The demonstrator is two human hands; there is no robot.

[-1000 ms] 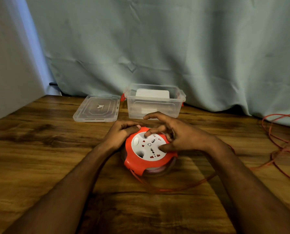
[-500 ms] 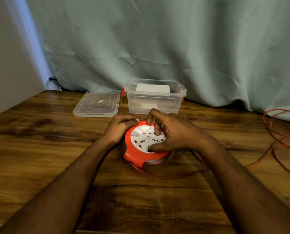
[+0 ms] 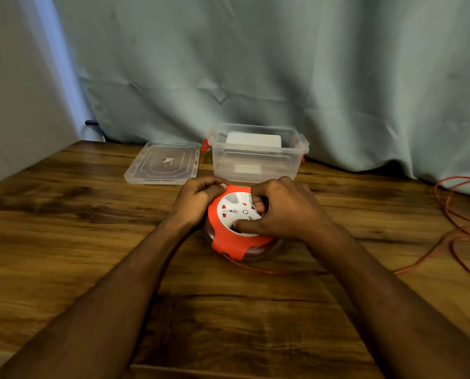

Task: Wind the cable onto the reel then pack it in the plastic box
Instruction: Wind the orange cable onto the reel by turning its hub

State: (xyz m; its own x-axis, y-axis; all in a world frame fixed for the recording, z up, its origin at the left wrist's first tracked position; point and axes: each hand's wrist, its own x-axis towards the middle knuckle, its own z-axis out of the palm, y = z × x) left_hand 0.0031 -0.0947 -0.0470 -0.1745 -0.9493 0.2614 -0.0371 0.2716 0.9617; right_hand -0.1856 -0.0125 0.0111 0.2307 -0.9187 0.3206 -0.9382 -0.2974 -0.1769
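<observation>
Curled around the red rim at about ten o'clock, the left hand (image 3: 194, 202) grips the reel (image 3: 232, 236), which sits on the wooden table (image 3: 64, 228). At three o'clock the right hand (image 3: 286, 212) presses curled fingers and thumb into the white socket face. Orange cable (image 3: 283, 272) leaves the reel at six o'clock and runs toward three. At twelve o'clock stands the plastic box (image 3: 255, 160), its lid (image 3: 164, 166) lying just beside it at eleven.
</observation>
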